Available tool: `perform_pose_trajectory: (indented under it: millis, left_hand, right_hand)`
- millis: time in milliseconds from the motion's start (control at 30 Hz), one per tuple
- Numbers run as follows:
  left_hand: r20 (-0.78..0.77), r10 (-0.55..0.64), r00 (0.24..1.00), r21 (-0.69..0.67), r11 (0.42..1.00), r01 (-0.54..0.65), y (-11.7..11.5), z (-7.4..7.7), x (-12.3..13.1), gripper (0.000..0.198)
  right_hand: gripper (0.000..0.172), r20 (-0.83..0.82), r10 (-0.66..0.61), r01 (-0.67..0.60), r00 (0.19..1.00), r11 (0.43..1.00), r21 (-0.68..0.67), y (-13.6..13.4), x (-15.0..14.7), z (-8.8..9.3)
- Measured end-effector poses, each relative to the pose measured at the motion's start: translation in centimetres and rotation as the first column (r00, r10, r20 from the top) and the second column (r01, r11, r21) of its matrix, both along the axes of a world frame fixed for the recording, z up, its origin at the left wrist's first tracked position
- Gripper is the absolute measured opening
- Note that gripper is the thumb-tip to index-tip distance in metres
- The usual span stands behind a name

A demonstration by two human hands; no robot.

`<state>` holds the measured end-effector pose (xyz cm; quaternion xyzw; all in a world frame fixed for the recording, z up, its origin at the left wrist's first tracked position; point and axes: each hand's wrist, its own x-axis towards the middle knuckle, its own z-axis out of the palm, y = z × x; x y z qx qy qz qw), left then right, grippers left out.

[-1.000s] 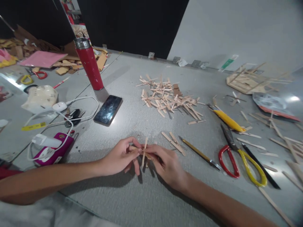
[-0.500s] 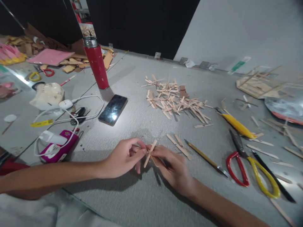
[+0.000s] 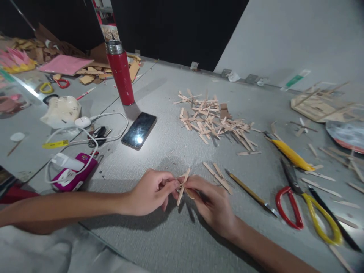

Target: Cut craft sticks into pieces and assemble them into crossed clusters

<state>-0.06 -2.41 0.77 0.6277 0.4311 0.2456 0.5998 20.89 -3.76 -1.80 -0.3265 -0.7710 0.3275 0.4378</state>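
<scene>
Low over the grey table (image 3: 176,235), my left hand (image 3: 152,191) and my right hand (image 3: 212,203) meet, both pinching a small cross of thin wooden sticks (image 3: 182,182). One stick stands tilted between the fingertips. Both hands have their fingers closed on this piece. Just right of them lie two loose sticks (image 3: 218,176) and a thin yellow-handled tool (image 3: 251,193). Farther back is a pile of cut wooden sticks (image 3: 213,121).
A dark phone (image 3: 139,130) and a red flask (image 3: 121,74) stand behind the hands on the left. White cables, a pink device (image 3: 74,176) and keys lie at the left. Red and yellow scissors (image 3: 307,201) and a yellow knife (image 3: 291,156) lie at the right.
The view has shifted slightly, so things sit a bit farther right. The upright stick between my fingers has tilted from near vertical to leaning right. Both hands stay pinched on the piece.
</scene>
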Motion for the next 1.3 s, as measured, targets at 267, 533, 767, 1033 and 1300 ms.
perform_pose_trajectory:
  millis: [267,533,767,1033,1300]
  left_hand:
    - [-0.018,0.002,1.000,-0.006,1.000,-0.002,-0.2,0.0,0.1,0.036]
    - [0.035,0.044,0.998,0.062,0.997,-0.046,-0.2,-0.5,0.0,0.024]
    - [0.173,0.015,0.985,0.128,0.991,-0.038,-0.5,0.8,-0.3,0.021]
    - [0.230,-0.060,0.971,0.609,0.787,-0.096,-0.8,1.2,-0.6,0.014]
    - [0.204,-0.012,0.979,0.671,0.730,-0.131,-0.9,1.3,-0.8,0.020]
  right_hand:
    - [0.018,0.019,0.020,-0.021,1.000,1.000,0.010,0.2,-0.1,0.4]
    - [0.022,0.024,0.030,-0.033,0.999,0.992,0.124,0.0,0.2,0.0]
    - [0.026,0.088,0.024,-0.044,0.996,0.971,0.235,-0.5,0.2,2.2]
    - [0.032,0.069,-0.138,0.121,0.988,0.972,0.202,-1.8,0.4,3.3]
    - [0.010,0.141,-0.251,0.210,0.958,0.944,0.254,-1.8,0.3,5.2]
